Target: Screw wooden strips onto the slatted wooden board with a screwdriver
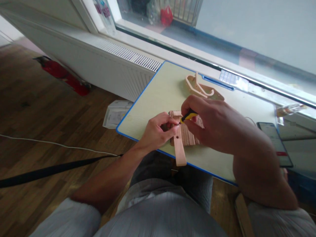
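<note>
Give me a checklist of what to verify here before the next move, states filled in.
1. Yellow-and-black tool gripped in the right hand: ok.
2. Left hand at the wooden strip: ok.
3. Left fingertips clear of the tool's tip: not ok, they are right beside it.
4. Tool's tip properly seated: cannot tell, too small and partly hidden.
5. Strip wholly within the table: not ok, its near end reaches over the blue edge.
6. Curved wooden pieces apart from the striped block: ok.

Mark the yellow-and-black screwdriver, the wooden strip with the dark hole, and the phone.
Yellow-and-black screwdriver [189,116], head view: on the handle.
Wooden strip [180,153], head view: on the flat part below the hole.
Phone [274,140], head view: on the screen.
</note>
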`<state>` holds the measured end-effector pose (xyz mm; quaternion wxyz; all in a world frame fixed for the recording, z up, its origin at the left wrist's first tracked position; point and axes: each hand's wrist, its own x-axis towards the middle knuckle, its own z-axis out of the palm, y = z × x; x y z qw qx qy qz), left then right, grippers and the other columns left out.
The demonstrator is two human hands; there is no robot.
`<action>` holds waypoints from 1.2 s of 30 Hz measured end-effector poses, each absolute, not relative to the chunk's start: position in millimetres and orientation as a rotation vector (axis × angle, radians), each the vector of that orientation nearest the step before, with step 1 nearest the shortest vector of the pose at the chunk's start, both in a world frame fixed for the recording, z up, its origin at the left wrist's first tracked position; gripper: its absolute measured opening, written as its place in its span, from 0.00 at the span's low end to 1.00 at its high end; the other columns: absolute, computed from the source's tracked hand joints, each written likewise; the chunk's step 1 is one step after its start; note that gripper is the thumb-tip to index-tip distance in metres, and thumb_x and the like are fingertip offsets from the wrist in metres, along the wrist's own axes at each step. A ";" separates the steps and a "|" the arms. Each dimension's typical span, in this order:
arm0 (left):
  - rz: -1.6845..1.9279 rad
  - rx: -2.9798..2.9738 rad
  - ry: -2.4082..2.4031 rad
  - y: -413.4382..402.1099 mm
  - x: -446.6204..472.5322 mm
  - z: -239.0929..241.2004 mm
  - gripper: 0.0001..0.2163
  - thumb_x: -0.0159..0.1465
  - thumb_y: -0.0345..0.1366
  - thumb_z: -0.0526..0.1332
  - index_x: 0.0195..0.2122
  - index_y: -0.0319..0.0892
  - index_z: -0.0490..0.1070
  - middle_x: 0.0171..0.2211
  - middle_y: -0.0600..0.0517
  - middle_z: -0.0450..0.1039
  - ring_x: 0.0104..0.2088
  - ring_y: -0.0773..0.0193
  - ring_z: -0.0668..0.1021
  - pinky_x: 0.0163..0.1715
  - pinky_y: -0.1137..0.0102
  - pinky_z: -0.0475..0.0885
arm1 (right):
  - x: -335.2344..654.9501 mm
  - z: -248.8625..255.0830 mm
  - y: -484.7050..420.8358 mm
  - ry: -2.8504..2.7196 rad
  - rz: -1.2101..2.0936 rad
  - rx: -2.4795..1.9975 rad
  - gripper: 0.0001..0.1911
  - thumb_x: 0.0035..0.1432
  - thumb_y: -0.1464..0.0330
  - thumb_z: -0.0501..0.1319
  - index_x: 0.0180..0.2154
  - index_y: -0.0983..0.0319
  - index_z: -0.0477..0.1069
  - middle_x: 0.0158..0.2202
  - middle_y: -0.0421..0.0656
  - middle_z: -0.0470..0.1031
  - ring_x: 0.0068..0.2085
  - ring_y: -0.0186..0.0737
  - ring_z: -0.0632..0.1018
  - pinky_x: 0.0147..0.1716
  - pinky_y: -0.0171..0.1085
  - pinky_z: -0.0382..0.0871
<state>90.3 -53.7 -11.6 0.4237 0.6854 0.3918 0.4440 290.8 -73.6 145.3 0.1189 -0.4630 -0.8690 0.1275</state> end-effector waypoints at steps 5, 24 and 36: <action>1.106 1.703 0.985 -54.0 90.9 -10.1 0.01 0.63 0.31 0.69 0.35 0.43 0.80 0.34 0.53 0.76 0.35 0.65 0.76 0.34 0.69 0.69 | 288.2 140.4 -69.6 -2.501 0.312 -1.363 0.09 0.69 0.66 0.61 0.49 0.60 0.73 0.35 0.44 0.79 0.33 0.42 0.74 0.37 0.42 0.58; 1.146 1.752 0.968 -53.4 91.0 -5.6 0.05 0.65 0.31 0.69 0.31 0.43 0.80 0.32 0.53 0.75 0.36 0.63 0.77 0.40 0.67 0.72 | 281.0 136.3 -69.5 -2.480 0.294 -1.389 0.11 0.69 0.67 0.57 0.50 0.62 0.73 0.34 0.44 0.77 0.33 0.41 0.72 0.36 0.42 0.56; 1.151 1.777 0.955 -51.1 89.6 -8.1 0.04 0.63 0.28 0.70 0.32 0.42 0.79 0.34 0.53 0.77 0.38 0.64 0.78 0.40 0.68 0.71 | 276.1 133.6 -69.6 -2.491 0.163 -1.434 0.10 0.69 0.68 0.57 0.49 0.61 0.72 0.35 0.45 0.78 0.32 0.40 0.68 0.33 0.42 0.50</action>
